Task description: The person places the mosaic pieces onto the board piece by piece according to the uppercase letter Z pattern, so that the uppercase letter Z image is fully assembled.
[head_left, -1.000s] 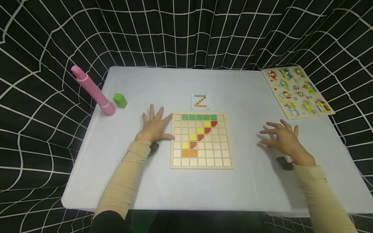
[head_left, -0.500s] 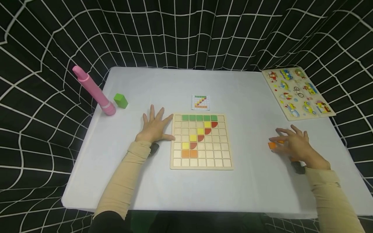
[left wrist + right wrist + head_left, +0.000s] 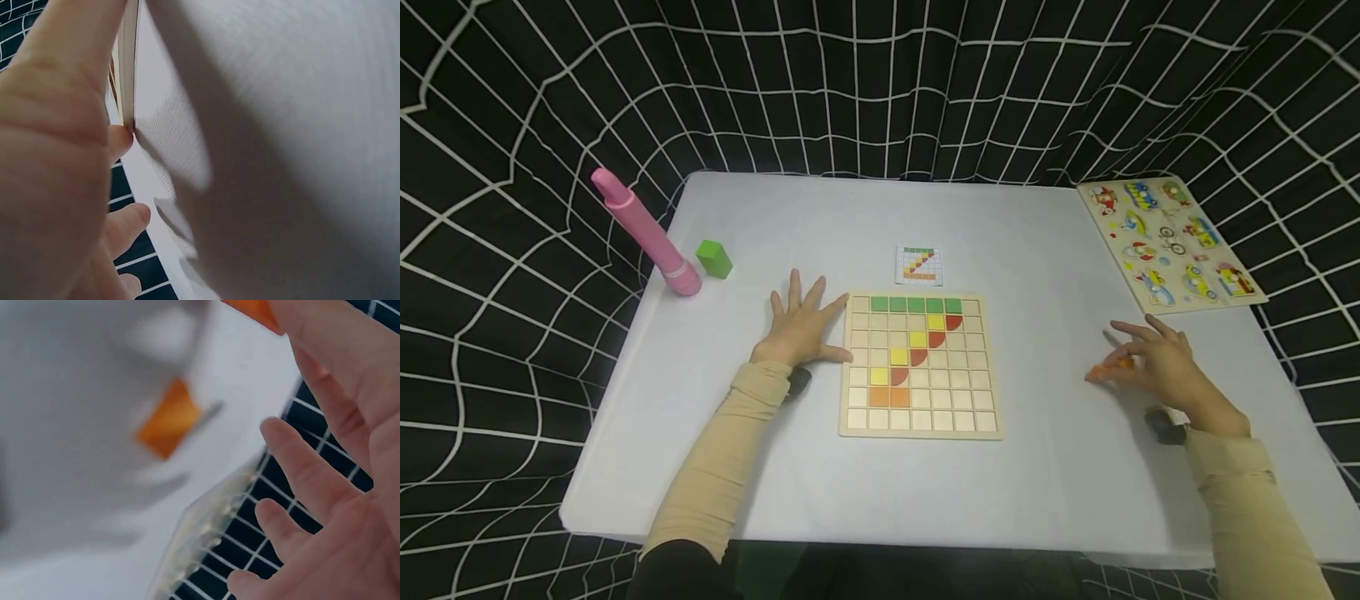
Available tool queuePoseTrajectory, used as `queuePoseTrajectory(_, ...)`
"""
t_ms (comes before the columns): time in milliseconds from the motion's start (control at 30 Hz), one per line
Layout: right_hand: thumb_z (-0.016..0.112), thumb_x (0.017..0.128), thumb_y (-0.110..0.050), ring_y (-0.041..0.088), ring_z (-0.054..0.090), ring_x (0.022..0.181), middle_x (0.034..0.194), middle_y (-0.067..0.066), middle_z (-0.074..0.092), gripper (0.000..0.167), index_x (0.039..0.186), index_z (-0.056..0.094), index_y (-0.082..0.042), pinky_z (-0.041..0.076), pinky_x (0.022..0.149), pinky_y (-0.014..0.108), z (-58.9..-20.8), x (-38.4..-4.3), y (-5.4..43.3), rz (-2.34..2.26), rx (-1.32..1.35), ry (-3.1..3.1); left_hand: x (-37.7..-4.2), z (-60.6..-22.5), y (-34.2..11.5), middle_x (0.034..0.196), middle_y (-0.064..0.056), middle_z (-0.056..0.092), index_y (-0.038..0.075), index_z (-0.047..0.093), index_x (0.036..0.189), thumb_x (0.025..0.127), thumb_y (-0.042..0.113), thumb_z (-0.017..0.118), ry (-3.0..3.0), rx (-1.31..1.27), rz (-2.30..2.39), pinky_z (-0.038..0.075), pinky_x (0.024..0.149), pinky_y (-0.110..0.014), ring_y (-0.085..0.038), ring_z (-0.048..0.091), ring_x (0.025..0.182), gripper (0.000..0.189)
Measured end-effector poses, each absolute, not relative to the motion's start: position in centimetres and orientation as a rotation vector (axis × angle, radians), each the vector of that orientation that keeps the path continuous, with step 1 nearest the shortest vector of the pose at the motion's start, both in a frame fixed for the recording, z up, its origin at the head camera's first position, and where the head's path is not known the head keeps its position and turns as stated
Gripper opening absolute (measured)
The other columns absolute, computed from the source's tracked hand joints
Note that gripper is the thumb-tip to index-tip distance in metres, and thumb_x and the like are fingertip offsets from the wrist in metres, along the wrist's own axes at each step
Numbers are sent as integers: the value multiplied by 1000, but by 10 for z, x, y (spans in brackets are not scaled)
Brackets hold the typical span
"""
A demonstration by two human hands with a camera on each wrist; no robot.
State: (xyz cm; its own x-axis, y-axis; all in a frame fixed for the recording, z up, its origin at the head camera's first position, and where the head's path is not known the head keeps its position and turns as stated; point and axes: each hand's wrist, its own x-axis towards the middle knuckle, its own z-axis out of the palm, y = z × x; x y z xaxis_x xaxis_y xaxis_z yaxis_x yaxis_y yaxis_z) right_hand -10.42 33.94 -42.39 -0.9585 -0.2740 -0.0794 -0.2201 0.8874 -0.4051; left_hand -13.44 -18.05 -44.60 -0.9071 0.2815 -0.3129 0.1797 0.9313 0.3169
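Flat on the white table, my left hand (image 3: 797, 329) spreads its fingers. Its thumb and index fingertip touch the left edge of a square wooden grid board (image 3: 955, 423). Green, yellow, red and orange pieces lie in the grid, with two orange squares (image 3: 889, 397) in the lower left. To the right of the board, my right hand (image 3: 1167, 375) pinches an orange tile (image 3: 253, 311) between thumb and finger, the other fingers extended. Another orange tile (image 3: 167, 422) lies on the table beneath that hand, blurred in the right wrist view and partly hidden in the head view.
A small pattern card (image 3: 919, 265) lies behind the board. At the left stand a green block (image 3: 713, 260) and a pink crayon-shaped tube (image 3: 647, 237). A wooden picture puzzle (image 3: 1172, 242) occupies the back right. Black netted cloth (image 3: 880, 92) surrounds the table.
My right hand has moved right and slightly toward me, uncovering orange tiles, and now pinches one. The left hand stays in place by the board.
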Motion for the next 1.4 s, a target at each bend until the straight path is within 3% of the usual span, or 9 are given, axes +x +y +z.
queuePoseTrajectory(233,85,79,-9,70,21,145,145,37,52,8,84,79,-5,7,110,91,-410,-115,306,-710,-513,2891,-134,-448,-180,176,-18,3,23,30,164,78,58,81,2721,326,416,-6,122,-79,-52,-24,156,106)
queuePoseTrajectory(567,88,80,-18,64,17,152,153,30,51,12,80,79,-9,4,117,86,-409,-119,214,-766,-593,2725,-136,-448,-181,176,-19,3,23,28,164,79,60,80,2717,332,412,-6,122,-79,-52,-24,156,107)
queuePoseTrajectory(933,87,81,-20,59,16,155,153,26,53,12,76,78,-14,1,118,85,-416,-117,139,-773,-864,2580,-136,-447,-182,176,-19,2,24,27,165,79,60,80,2707,327,419,-7,122,-79,-52,-25,156,107)
queuePoseTrajectory(1400,85,81,-22,53,20,157,151,16,59,14,70,78,-20,2,122,81,-424,-100,101,-544,-905,2630,-137,-449,-182,176,-18,3,26,26,165,79,63,78,2708,333,395,-6,121,-79,-52,-25,156,107)
